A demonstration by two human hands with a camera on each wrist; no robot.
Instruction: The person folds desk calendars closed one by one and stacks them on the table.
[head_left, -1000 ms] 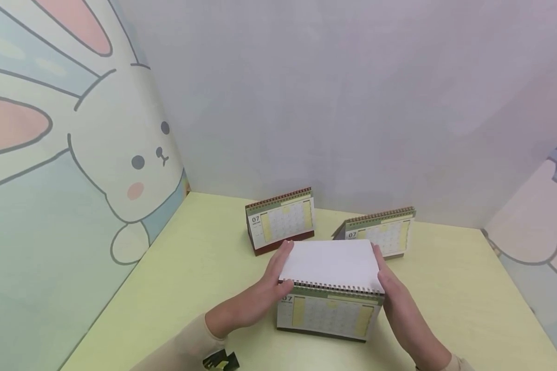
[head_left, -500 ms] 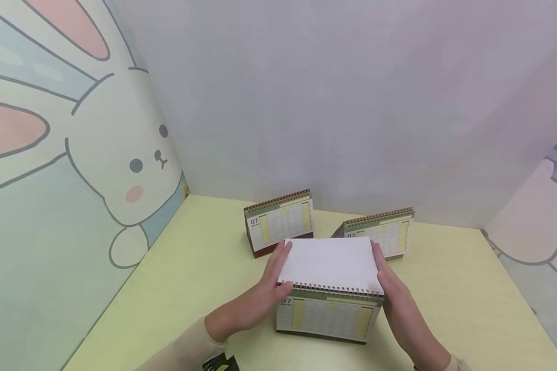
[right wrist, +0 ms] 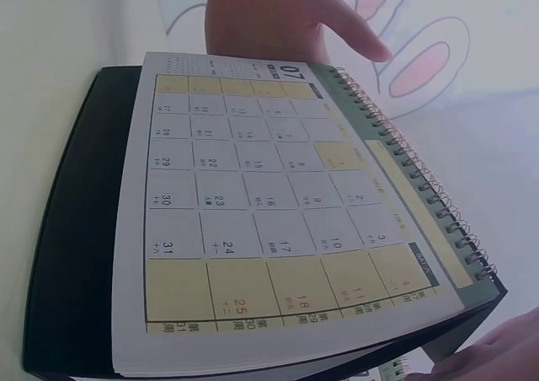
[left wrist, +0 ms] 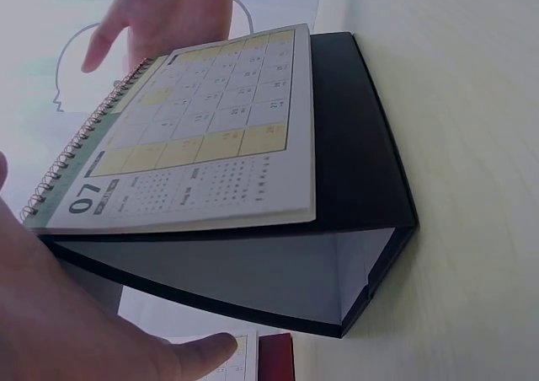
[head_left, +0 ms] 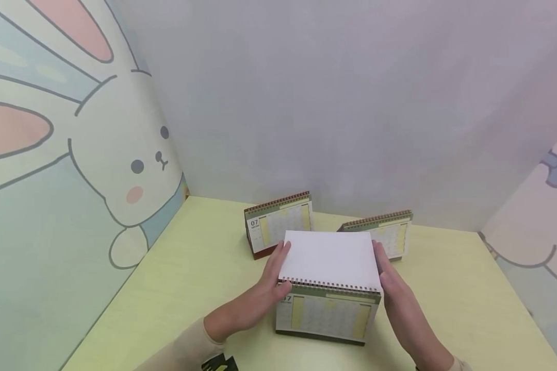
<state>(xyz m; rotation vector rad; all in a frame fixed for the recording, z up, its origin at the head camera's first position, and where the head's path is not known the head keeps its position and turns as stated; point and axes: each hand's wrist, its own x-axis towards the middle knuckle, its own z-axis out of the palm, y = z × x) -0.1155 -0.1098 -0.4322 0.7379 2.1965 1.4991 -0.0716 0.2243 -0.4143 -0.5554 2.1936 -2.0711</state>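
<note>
In the head view a desk calendar [head_left: 325, 314] stands on the table at front, its "07" month page facing me. From its coil binding a blank white sheet [head_left: 329, 257] slopes back and away. My left hand [head_left: 264, 291] lies along the left end with straight fingers, thumb by the binding. Along the right end runs my right hand [head_left: 396, 296], fingers also extended. The left wrist view shows the calendar's black stand [left wrist: 358, 136] as a hollow wedge, with the left hand's thumb [left wrist: 206, 354] beside its end. In the right wrist view the page [right wrist: 253, 195] is seen close up.
Behind stand two similar calendars, one on a red stand [head_left: 280, 224] to the left and one [head_left: 390, 239] to the right, partly hidden. The pale yellow table [head_left: 204, 247] meets a grey back wall [head_left: 329, 103]. A rabbit picture [head_left: 125, 149] covers the left wall.
The far edge of the white sheet has risen slightly, overlapping the rear calendars more. Both hands stay at the calendar's ends, and the calendar itself keeps nearly the same place.
</note>
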